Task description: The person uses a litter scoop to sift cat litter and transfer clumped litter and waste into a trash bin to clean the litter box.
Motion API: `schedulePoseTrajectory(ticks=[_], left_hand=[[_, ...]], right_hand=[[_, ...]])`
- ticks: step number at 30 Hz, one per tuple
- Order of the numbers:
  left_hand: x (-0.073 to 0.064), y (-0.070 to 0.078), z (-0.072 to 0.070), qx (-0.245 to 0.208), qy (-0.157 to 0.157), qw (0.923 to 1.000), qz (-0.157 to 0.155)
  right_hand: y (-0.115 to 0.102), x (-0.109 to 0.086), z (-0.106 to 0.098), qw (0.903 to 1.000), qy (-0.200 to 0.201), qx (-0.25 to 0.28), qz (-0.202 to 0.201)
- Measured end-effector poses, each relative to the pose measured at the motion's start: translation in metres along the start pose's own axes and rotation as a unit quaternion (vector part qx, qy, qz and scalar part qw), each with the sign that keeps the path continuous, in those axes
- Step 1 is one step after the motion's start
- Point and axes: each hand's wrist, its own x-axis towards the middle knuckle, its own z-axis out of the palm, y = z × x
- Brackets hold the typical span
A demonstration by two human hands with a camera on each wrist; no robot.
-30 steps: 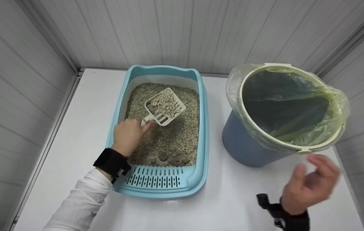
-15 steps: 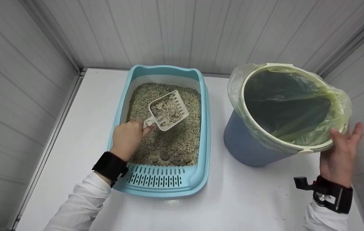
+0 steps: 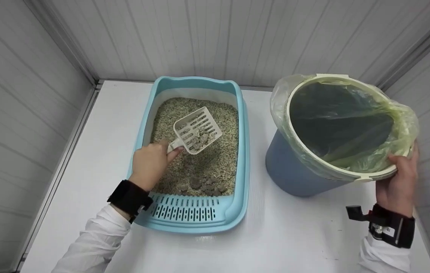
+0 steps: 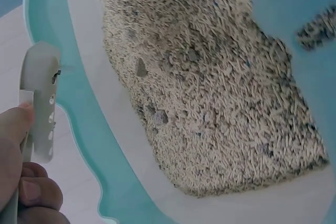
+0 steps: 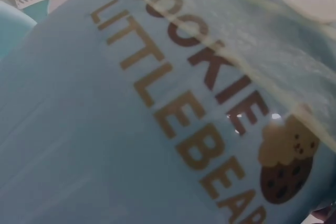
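Note:
My left hand [image 3: 150,163] grips the handle of a white slotted litter scoop [image 3: 189,121], held over the litter box [image 3: 243,151]. Several grey clumps [image 3: 200,137] lie in the scoop, and its slots show through beside them. Below is pelleted cat litter [image 3: 169,108], with more clumps [image 3: 207,185] near the front. In the left wrist view the scoop [image 4: 39,98] appears edge-on beside the light-blue box rim [image 4: 79,93]. My right hand [image 3: 399,185] holds the near right rim of a blue trash bin [image 3: 290,163], thumb on top; its other fingers are mostly hidden.
A translucent yellow-green bag [image 3: 374,161] lines the bin and folds over its pale rim. The bin stands right of the litter box on a white table [image 3: 287,235]. Grey panel walls [image 3: 207,38] enclose the back and sides. Printed lettering [image 5: 184,103] marks the bin's wall.
My right hand has moved up and right onto the bin's rim and taken hold. Loose litter has sifted out of the scoop, leaving clumps. The scoop has shifted slightly right.

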Motion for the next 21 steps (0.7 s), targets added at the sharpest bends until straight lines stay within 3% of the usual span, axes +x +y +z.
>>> schedulePoseTrajectory(ticks=[4, 6, 10, 12, 14, 17, 21], left_hand=[[0.002, 0.0, -0.004, -0.058, -0.05, 0.996, -0.045], [0.004, 0.0, -0.007, -0.107, -0.099, 0.9863, -0.076], [0.008, -0.001, -0.013, -0.209, -0.211, 0.9453, -0.136], [0.01, -0.002, -0.014, -0.253, -0.248, 0.9223, -0.154], [0.011, -0.003, -0.014, -0.287, -0.27, 0.9044, -0.163], [0.012, -0.004, -0.014, -0.313, -0.285, 0.8899, -0.169], [0.012, -0.004, -0.014, -0.325, -0.284, 0.8854, -0.173]], right_hand=[[0.0, 0.0, 0.0, 1.0, 0.001, -0.009, 0.001], [0.0, 0.0, 0.0, 0.9998, -0.006, -0.02, -0.002], [-0.001, -0.001, 0.001, 0.9991, -0.016, -0.039, -0.009], [-0.001, -0.001, 0.001, 0.9989, -0.019, -0.043, -0.009], [0.0, -0.001, 0.001, 0.9985, -0.021, -0.049, -0.011], [0.0, -0.001, 0.001, 0.9983, -0.023, -0.051, -0.014], [0.001, -0.002, 0.0, 0.9984, -0.028, -0.046, -0.015]])
